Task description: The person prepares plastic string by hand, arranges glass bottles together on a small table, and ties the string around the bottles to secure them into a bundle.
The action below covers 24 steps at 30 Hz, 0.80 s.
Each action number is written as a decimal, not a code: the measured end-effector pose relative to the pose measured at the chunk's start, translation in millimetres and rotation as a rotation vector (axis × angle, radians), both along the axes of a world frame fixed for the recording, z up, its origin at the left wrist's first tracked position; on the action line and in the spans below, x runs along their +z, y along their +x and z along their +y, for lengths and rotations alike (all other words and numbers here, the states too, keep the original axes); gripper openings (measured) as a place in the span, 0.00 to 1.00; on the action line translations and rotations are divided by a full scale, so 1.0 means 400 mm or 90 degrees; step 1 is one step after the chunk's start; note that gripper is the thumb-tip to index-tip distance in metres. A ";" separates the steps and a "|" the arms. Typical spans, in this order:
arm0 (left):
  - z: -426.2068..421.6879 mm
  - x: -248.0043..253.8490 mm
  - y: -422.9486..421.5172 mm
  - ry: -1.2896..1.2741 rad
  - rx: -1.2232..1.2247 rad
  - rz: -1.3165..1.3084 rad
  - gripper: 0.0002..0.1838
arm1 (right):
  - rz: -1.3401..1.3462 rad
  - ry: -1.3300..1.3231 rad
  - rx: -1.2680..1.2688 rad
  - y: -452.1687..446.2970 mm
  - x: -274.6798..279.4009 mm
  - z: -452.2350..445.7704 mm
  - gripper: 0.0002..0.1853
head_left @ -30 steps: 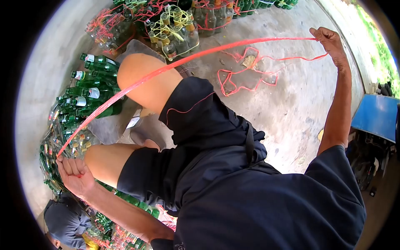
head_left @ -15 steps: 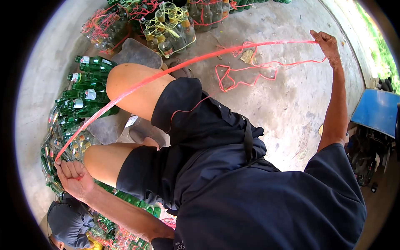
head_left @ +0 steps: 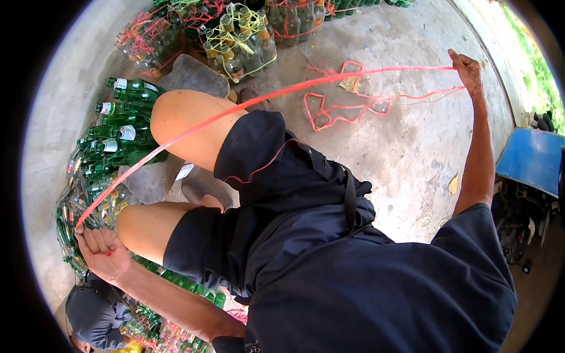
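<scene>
A pink-red plastic strip (head_left: 259,99) runs in a long, slightly curved span from one hand to the other, passing above both bare knees. At the far left, my left hand (head_left: 105,253) is closed round one end, with a bit of red showing at the palm. My right hand (head_left: 468,70), raised at the upper right, is closed on the other end. A thinner red tail hangs from it and joins loose loops of strip (head_left: 335,120) on the floor. Another thin red strand (head_left: 259,169) lies across the dark shorts.
Green bottles (head_left: 126,132) lie stacked by the wall at left. Bundles of clear bottles (head_left: 247,53) tied with string stand at the top. A co-worker (head_left: 94,312) in dark clothing is at lower left. A blue panel (head_left: 531,160) stands at right.
My right hand has moved slightly down and to the right with its end of the strip. The strip now looks narrower. My left hand has hardly moved.
</scene>
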<state>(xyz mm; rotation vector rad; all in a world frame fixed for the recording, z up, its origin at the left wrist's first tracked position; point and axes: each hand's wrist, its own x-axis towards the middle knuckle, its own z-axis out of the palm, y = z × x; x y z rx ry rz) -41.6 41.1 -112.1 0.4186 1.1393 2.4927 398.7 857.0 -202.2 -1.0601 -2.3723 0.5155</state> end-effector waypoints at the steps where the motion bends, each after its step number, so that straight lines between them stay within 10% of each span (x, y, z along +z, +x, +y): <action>1: -0.007 0.001 -0.004 -0.002 0.001 -0.001 0.12 | -0.002 0.007 -0.014 0.002 0.007 0.009 0.30; 20: -0.035 -0.026 -0.021 0.024 -0.039 0.002 0.13 | 0.029 0.052 -0.108 0.186 0.080 0.134 0.28; 22: -0.020 -0.016 -0.008 0.012 -0.040 0.015 0.13 | -0.143 -0.025 -0.069 0.269 -0.024 0.232 0.23; 24: -0.008 0.001 0.008 -0.004 -0.028 0.029 0.13 | -0.434 0.354 0.269 0.320 -0.183 0.291 0.15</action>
